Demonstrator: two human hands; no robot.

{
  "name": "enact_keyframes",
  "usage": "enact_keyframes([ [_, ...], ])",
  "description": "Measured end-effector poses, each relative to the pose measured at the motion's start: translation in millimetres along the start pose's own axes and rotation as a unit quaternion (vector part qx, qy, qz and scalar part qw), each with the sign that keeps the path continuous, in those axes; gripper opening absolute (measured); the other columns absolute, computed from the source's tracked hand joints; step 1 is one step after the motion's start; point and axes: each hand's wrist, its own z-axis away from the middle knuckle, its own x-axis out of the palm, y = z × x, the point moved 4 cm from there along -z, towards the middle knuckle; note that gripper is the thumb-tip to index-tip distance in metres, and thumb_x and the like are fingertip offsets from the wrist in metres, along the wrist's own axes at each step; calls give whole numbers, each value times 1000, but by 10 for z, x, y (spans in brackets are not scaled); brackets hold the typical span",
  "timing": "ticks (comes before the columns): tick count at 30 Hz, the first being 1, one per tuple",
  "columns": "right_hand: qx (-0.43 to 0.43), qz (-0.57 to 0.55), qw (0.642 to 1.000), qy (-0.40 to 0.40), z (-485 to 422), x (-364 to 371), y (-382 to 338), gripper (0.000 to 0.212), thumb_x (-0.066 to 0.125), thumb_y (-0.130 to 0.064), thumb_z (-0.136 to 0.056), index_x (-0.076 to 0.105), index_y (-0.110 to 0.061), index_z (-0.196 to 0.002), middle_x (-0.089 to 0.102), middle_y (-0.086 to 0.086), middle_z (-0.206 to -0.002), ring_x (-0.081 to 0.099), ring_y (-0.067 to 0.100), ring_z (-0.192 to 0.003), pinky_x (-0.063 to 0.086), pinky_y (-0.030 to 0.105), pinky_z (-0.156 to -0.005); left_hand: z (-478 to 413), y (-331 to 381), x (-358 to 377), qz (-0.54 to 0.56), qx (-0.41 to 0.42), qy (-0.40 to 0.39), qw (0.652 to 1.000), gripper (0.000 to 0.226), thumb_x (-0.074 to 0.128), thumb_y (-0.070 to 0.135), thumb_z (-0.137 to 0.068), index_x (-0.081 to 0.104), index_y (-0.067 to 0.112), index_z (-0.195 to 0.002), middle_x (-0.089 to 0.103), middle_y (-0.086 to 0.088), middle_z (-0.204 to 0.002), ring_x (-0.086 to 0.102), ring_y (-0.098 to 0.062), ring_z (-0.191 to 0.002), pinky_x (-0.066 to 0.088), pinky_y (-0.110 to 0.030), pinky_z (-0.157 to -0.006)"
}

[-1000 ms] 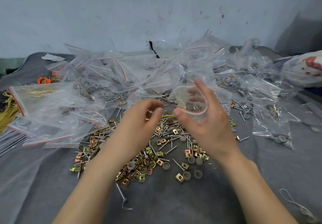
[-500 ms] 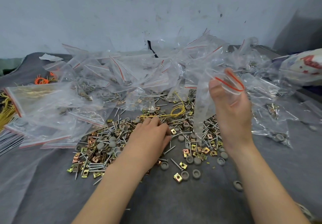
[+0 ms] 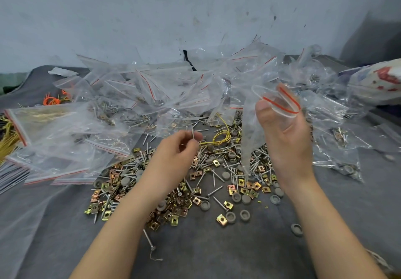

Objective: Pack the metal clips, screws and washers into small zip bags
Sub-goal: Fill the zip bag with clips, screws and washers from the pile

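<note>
Gripping screws (image 3: 192, 134), left hand (image 3: 173, 159); right hand (image 3: 286, 140) holds open zip bag (image 3: 256, 131) over hardware pile (image 3: 217, 181); filled bags (image 3: 130, 105) behind.

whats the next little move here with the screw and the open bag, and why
Probably carry the left hand up and to the right and drop its screw into the bag. The right hand holds that bag lifted with its red-lined mouth spread open, and the bag looks empty. The left fingers pinch a screw above the loose pile, short of the bag's mouth.
</note>
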Motion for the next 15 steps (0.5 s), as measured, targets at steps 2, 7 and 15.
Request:
enact_keyframes([
  [2, -14, 28, 999, -15, 21, 30, -31, 69, 69, -47, -89, 47, -17, -146, 67, -14, -121, 60, -10, -113, 42, 5, -92, -8, 69, -50, 77, -7, 17, 997, 20, 54, 13, -98, 64, 23, -112, 73, 1, -85, 63, -2, -70, 46, -9, -59],
  [7, -40, 61, 995, -63, 79, 155, -49, 80, 70, -59, -82, 43, -24, -149, 64, -14, -126, 62, -1, -116, 45, 9, -91, -12, 240, -218, 141, 11, 66, 988, 15, 53, 25, -100, 67, 23, -105, 76, 11, -92, 70, -4, -83, 49, -20, -74],
  [15, -69, 149, 975, -151, 205, 337, -3, 84, 67, -64, -81, 36, -32, -152, 57, -19, -131, 59, 5, -119, 52, 35, -98, 84, 587, -344, 116, 130, 122, 977, 13, 62, 24, -96, 71, 29, -105, 72, 9, -88, 63, -3, -80, 51, -19, -73],
])
